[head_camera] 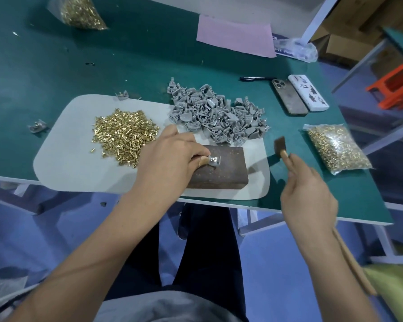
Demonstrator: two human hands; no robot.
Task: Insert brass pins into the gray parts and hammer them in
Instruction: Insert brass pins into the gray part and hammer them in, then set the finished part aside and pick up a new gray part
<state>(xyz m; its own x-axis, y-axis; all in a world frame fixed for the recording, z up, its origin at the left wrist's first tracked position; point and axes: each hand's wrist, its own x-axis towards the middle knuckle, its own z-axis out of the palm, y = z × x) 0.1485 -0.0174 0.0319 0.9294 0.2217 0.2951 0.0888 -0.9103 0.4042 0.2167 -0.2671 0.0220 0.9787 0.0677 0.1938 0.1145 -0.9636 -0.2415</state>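
We see a green table (130,56) that carries everything, and on it, reaching its near edge, a pale gray mat (63,159). A heap of gray parts (216,115) sits at the mat's far right corner, spilling onto the green beyond it, and a heap of brass pins (123,133) lies on the mat's left half. A dark, rust-brown block (221,173) rests on the mat near its near right corner. Our left hand (168,156) lies over the block's left end, thumb and fingers pinching one small gray part (214,160) down on the block's top face; whether a pin is in it we cannot tell. Our right hand (310,194) is wrapped around the wooden handle of a hammer (281,145), whose dark head is raised above the table just right of the block, clear of it.

Toward the table's right edge lies a clear bag of brass pins (337,147). A second bag (79,10) sits at the far left corner, and a pink sheet (235,36) lies by the far edge. Two phones (300,95) lie side by side toward the right edge, beyond the gray heap, with a black pen (256,78) just beside them. Two stray gray pieces (36,126) rest off the mat's left edge and far-left corner.
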